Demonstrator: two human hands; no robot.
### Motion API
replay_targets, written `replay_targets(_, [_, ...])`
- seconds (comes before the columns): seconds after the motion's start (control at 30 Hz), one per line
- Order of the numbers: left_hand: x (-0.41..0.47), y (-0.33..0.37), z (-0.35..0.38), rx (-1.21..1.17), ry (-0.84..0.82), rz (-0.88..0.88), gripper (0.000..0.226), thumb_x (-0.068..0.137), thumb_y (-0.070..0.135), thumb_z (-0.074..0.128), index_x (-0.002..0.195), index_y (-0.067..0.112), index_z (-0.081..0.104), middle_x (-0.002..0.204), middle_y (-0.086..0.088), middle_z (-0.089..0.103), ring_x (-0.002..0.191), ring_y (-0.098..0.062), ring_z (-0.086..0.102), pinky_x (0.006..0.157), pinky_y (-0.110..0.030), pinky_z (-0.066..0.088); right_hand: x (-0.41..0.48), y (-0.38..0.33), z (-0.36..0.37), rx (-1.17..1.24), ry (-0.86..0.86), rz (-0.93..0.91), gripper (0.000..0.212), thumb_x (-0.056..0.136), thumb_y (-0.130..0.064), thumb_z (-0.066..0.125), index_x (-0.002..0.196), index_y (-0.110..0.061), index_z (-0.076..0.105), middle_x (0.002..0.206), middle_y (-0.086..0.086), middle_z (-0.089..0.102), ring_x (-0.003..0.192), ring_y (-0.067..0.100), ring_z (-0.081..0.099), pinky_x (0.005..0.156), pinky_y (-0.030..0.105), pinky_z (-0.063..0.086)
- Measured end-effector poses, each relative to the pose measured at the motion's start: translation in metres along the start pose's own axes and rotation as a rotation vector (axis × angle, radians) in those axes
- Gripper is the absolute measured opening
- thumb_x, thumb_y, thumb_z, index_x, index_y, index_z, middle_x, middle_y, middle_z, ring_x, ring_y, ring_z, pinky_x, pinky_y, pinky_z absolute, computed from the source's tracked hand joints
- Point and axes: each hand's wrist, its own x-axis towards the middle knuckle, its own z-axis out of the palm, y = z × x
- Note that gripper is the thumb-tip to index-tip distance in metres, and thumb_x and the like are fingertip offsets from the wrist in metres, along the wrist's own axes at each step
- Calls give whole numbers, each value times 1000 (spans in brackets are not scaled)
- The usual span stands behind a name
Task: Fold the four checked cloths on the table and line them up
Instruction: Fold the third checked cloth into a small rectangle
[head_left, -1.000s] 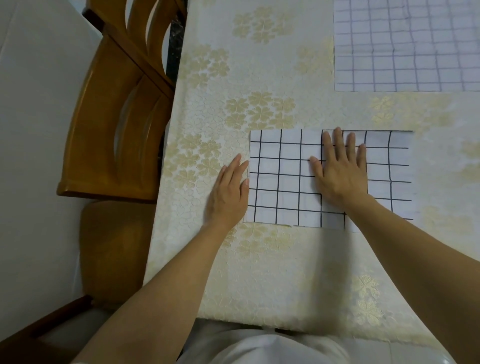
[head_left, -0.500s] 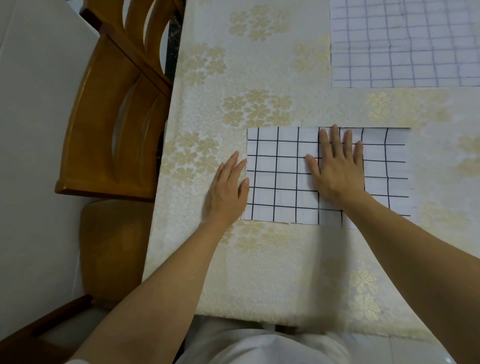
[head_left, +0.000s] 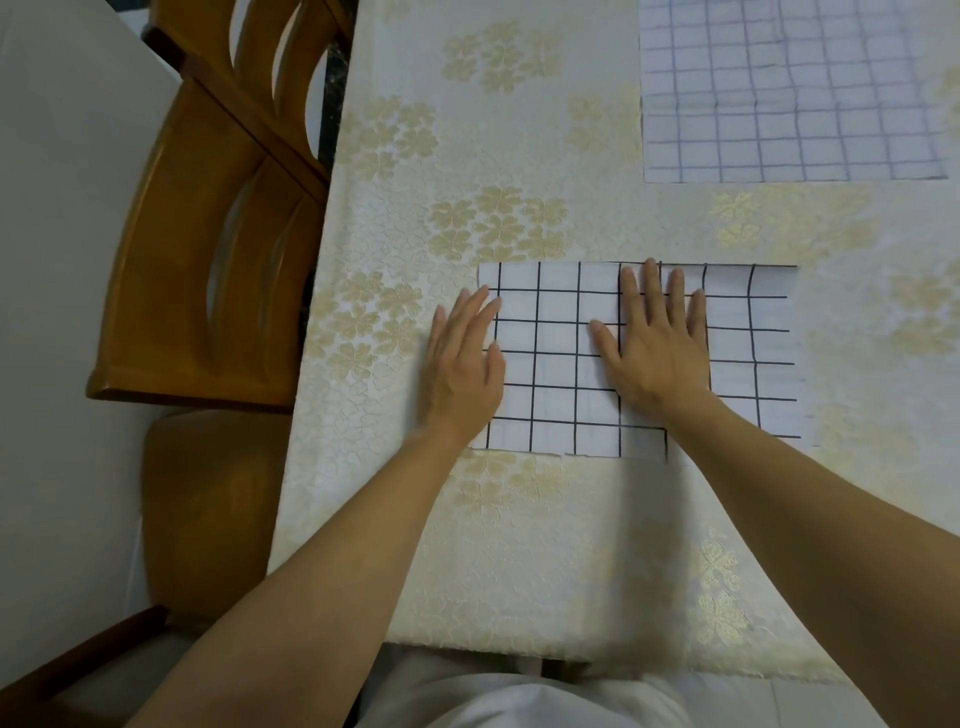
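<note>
Floral-covered table (head_left: 519, 545) bearing a folded black-checked cloth (head_left: 550, 374). Right hand (head_left: 657, 343) lies flat on it, fingers straight; left hand (head_left: 462, 369), fingers likewise straight, rests at its left edge. Grey-checked cloth (head_left: 789, 88) lies well apart.

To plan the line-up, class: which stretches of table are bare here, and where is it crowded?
Free: the band between the grey-checked cloth and the black-checked cloth; the far-left table area beside the grey one. Crowded: the black-checked cloth, left hand on its edge, right hand on its middle.
</note>
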Motion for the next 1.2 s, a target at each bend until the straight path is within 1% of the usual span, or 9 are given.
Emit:
replay_targets(0.1, [45,41,17,104,-143,82,55,106,19,41,159,8,29,168,-6,22,157,-23,13,129,-42,4,0,-2,2,1,11,3,78,99,-69,5,161,-24,-9,168,3,-16,154,27,-17,124,50,-9])
replay_targets(0.27, [84,54,53,341,-378,-1,58,111,42,17,163,24,0,171,3,-5,157,-19,-7,127,-45,-4,0,-3,1,-14,1,18,79,97,-70,2,160,-24,-11,168,3,-18,154,28,-18,124,52,-9])
replay_targets(0.4, [74,39,54,430,-341,-19,61,106,56,11,162,36,-5,171,7,-8,158,-21,-7,126,-51,-2,3,1,-3,20,-29,66,79,97,-69,2,160,-22,-14,167,1,-21,152,30,-22,123,53,-11])
replay_targets(0.73, [68,25,46,498,-342,-38,69,100,68,0,159,38,-17,169,5,-19,156,-26,-15,125,-54,-5,6,94,-19,62,-25,251,73,99,-65,2,160,-27,-12,167,-8,-18,154,24,-18,123,52,-10])
replay_targets(0.83, [62,16,38,500,-349,-84,72,98,70,-2,159,36,-19,168,3,-22,155,-25,-20,125,-54,-7,6,123,-25,38,-40,304,77,98,-68,0,160,-25,-13,167,-6,-18,154,29,-18,123,57,-8])
replay_targets(0.93, [59,24,29,489,-324,-91,75,100,69,2,160,29,-17,167,0,-25,154,-27,-22,125,-53,-10,6,121,-35,21,-5,350,78,101,-62,5,161,-14,-6,169,7,-11,154,36,-11,123,59,-3])
replay_targets(1.03, [56,63,37,401,-239,12,68,106,55,11,163,22,-8,169,1,-17,156,-24,-18,126,-48,-8,-4,69,-41,28,153,57,66,107,-47,19,161,-12,8,169,8,5,155,33,2,125,54,2])
replay_targets(1.1, [47,82,51,364,-284,22,66,107,50,14,163,22,-6,169,3,-17,156,-21,-17,127,-47,-6,-16,31,-25,52,91,-143,62,108,-45,17,162,-16,6,169,3,3,156,27,-2,126,50,-1])
replay_targets(1.2, [30,80,67,401,-367,-35,66,105,57,9,162,29,-10,169,6,-19,156,-21,-18,126,-50,-6,-31,27,-1,41,-7,-115,63,106,-52,10,162,-25,-2,168,-5,-9,154,21,-14,125,49,-3])
